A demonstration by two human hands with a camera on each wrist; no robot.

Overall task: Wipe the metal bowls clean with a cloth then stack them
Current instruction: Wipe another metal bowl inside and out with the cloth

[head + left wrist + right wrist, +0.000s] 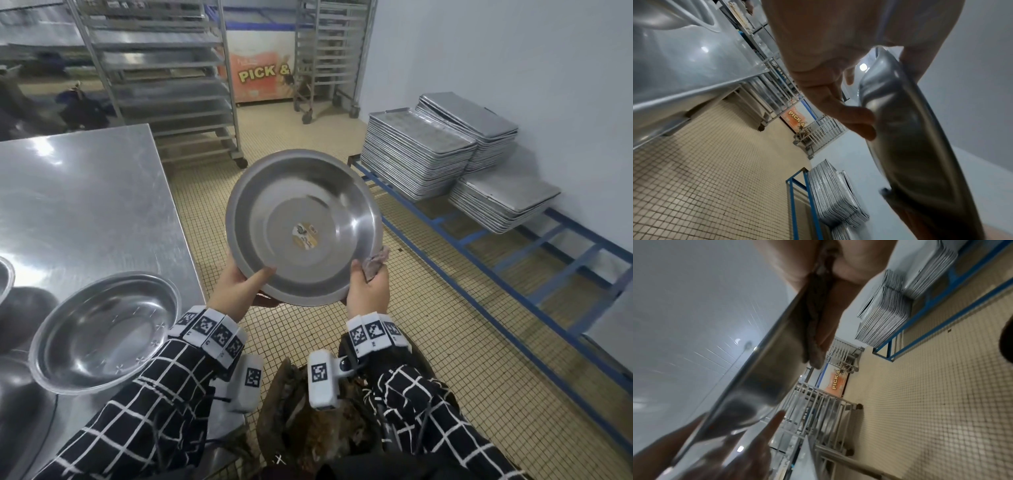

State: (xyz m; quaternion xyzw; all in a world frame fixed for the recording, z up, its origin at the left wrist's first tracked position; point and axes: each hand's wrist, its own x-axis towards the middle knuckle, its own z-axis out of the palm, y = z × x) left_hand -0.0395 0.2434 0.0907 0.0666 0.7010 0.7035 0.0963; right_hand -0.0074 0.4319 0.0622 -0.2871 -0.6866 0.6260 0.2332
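Above the tiled floor, our left hand [236, 291] and right hand [368, 294] grip the metal bowl [305, 222] at its near rim, the right also pinching the cloth [376, 262] against it

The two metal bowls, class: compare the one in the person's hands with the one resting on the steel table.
The held bowl is tilted in the air, gripped by both hands; the table bowl sits upright, untouched. The held bowl has a sticker at its centre; the table bowl shows none. Both are round, shiny steel with flat rims.
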